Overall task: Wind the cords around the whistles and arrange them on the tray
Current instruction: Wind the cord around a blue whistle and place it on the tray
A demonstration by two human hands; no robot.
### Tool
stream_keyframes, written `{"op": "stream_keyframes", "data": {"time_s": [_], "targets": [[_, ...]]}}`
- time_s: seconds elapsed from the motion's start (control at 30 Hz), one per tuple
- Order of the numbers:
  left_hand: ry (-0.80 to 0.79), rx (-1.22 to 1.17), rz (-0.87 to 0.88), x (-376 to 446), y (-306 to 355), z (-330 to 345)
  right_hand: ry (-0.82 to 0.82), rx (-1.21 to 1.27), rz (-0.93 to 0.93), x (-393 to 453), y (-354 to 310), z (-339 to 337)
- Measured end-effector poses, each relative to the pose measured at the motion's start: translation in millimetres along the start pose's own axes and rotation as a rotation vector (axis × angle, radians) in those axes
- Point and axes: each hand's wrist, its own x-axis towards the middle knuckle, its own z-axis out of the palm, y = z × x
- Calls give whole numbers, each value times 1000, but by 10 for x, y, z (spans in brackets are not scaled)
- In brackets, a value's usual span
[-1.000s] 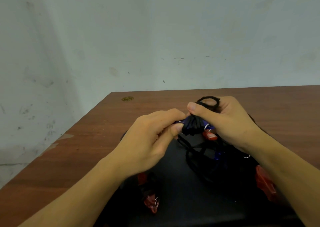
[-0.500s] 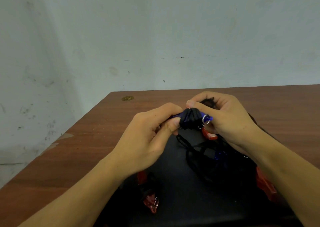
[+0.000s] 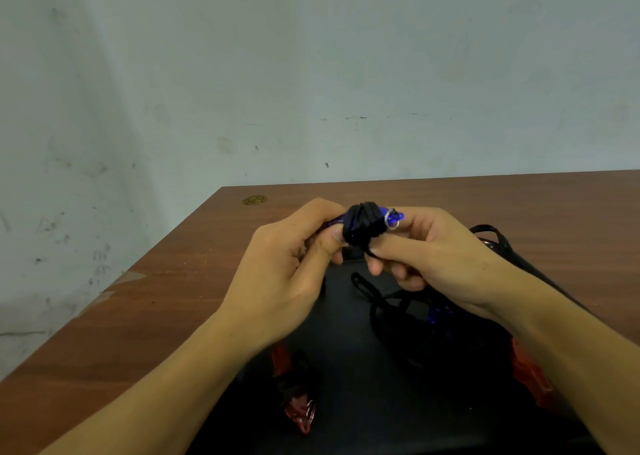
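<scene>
1. Progress: one red whistle (image 3: 298,409) lies wound on tray (image 3: 363,402); blue whistle (image 3: 393,218) nearly wound; loose cords (image 3: 398,302) plus another red one (image 3: 530,375) look undone.
2. Hands: left (image 3: 291,274) grips blue whistle's end; right (image 3: 426,250) pinches cord (image 3: 363,226) tail. Held above tray's far edge.
3. Look: black cord bunched thick round the middle, ring (image 3: 391,219) exposed.

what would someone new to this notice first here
Both hands meet above the far end of the black tray: the left hand holds one end of a blue plastic whistle bundled in black cord, while the right hand pinches the cord's tail beneath it. On the tray lie a cord-wound red whistle near the left forearm and a loose tangle of black cords under the right wrist.
</scene>
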Motion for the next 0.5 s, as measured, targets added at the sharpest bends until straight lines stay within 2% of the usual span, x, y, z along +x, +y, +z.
{"op": "stream_keyframes", "data": {"time_s": [0.13,0.5], "targets": [[66,20,-59,14,-34,-13,-22,5,-14,4,12,13],[81,107,-44,10,-9,18,-8,51,-142,-27,-18,-28]]}}
